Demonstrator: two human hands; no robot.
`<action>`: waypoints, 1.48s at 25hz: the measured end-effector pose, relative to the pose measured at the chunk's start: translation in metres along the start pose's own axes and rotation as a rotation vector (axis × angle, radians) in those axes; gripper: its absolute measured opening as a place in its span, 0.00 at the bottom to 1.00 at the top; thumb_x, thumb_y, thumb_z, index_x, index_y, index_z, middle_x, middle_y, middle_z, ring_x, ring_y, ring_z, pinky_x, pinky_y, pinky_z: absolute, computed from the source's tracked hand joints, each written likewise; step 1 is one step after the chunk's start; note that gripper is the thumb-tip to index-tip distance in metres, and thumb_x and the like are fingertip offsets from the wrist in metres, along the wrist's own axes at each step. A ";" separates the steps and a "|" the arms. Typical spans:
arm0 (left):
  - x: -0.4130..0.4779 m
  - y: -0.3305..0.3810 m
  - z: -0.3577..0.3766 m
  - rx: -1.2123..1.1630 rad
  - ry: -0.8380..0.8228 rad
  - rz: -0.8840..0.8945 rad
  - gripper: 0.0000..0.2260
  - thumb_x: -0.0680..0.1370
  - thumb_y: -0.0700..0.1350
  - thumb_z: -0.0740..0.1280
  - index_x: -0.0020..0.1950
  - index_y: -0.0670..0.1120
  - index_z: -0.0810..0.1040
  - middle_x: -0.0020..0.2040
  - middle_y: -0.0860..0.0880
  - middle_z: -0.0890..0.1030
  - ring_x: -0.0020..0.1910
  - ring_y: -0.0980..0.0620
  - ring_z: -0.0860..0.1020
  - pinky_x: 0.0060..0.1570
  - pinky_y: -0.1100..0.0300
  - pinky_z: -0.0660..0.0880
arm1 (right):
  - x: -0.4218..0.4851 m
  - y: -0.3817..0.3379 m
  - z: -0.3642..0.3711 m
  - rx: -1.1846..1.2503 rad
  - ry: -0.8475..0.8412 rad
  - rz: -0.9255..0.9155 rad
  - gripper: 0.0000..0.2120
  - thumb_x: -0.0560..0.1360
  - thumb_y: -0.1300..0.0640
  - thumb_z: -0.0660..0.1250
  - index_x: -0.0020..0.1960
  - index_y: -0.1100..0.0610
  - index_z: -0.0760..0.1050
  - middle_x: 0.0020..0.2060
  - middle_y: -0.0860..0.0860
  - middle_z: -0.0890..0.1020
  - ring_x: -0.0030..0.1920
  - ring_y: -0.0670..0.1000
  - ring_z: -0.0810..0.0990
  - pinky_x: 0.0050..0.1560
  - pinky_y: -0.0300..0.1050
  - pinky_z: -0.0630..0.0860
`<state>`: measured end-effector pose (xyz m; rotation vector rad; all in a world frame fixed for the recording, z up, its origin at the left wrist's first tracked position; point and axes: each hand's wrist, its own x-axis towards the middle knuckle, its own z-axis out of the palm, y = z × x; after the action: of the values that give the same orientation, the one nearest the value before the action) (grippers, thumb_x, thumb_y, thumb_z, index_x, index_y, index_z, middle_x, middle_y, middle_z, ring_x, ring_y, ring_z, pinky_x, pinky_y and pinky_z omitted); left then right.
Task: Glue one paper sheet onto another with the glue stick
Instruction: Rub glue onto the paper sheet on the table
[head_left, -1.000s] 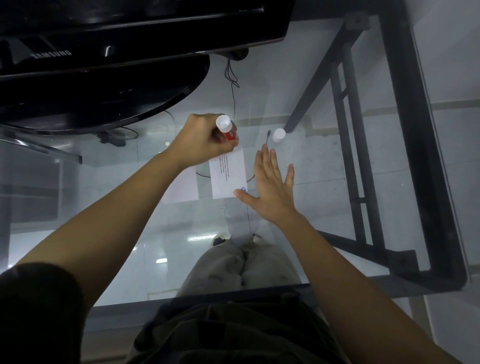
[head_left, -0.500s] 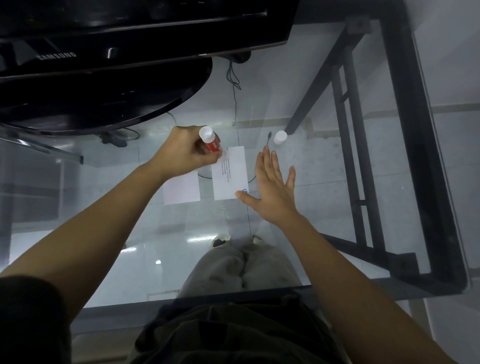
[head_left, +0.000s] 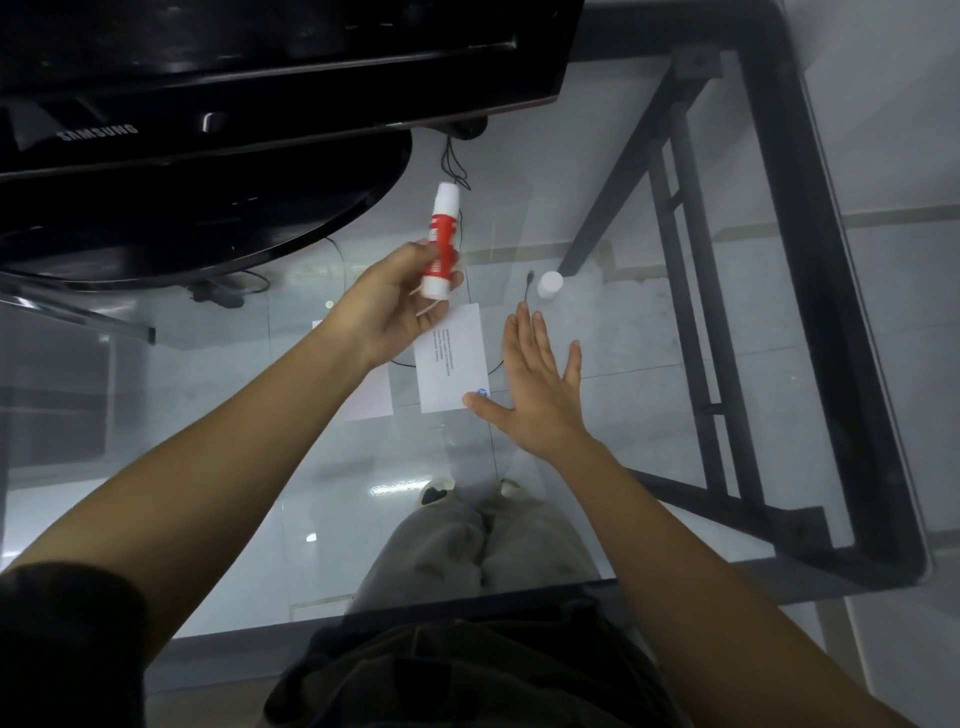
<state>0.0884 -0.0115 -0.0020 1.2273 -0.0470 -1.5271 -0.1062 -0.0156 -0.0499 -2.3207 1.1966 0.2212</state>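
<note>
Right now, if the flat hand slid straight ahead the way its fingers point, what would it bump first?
Probably the small white cap. The right hand lies flat on the glass table, fingers pointing away, towards that cap. A thin black cable end lies close by, so depth makes it uncertain.

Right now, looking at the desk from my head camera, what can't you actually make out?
- Second paper sheet: mostly hidden behind the left hand and forearm.
- Printed lines on the white sheet: too small to read.
- Glue stick: blurred; its tip, and any glue on the sheet, can't be seen.
- Monitor: cut off by the top and left edges.
- Right hand: only the thumb clearly touches the sheet.
</note>
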 end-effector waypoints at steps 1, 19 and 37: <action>0.005 0.002 0.006 0.256 -0.032 0.073 0.13 0.73 0.40 0.69 0.57 0.44 0.76 0.48 0.47 0.81 0.47 0.51 0.81 0.45 0.60 0.77 | 0.000 0.000 0.000 -0.002 -0.001 0.001 0.46 0.72 0.33 0.56 0.73 0.54 0.33 0.74 0.50 0.35 0.73 0.50 0.33 0.64 0.56 0.26; 0.026 0.013 0.025 1.323 -0.022 0.659 0.21 0.73 0.39 0.70 0.66 0.44 0.71 0.60 0.46 0.76 0.54 0.56 0.74 0.51 0.71 0.70 | 0.002 0.002 0.003 -0.027 0.022 -0.005 0.45 0.71 0.32 0.55 0.74 0.54 0.34 0.75 0.50 0.36 0.74 0.51 0.34 0.64 0.57 0.26; -0.038 -0.027 -0.028 1.287 0.037 0.342 0.17 0.69 0.43 0.74 0.51 0.49 0.69 0.46 0.52 0.75 0.45 0.54 0.76 0.38 0.70 0.71 | 0.000 0.002 0.003 0.035 0.039 -0.001 0.46 0.71 0.32 0.57 0.74 0.52 0.36 0.75 0.49 0.37 0.72 0.47 0.32 0.64 0.55 0.26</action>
<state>0.0828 0.0424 -0.0069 2.0610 -1.3064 -1.0995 -0.1076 -0.0150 -0.0528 -2.3052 1.2093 0.1539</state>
